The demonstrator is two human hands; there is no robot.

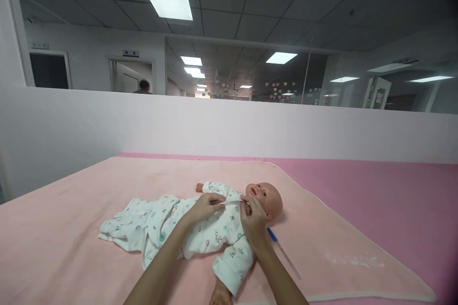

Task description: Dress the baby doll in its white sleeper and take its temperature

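Observation:
A bald baby doll (271,196) lies on its back, head to the right, in a white printed baby outfit (214,238). Over the doll's chest, my left hand (205,208) pinches one end of a thin white strip, which looks like the outfit's edge or a tie. My right hand (253,221), by the doll's neck, pinches the other end, and the strip (234,200) stretches between them. Both hands have closed fingers. Just right of my right wrist lies a slim clear tube with a blue cap (272,235); its contents are too small to tell.
A pale pink blanket (71,228) lies under the doll, over a darker pink surface (358,181). A white low wall (229,126) stands behind it. Beyond the glass, a person (144,87) is near a doorway.

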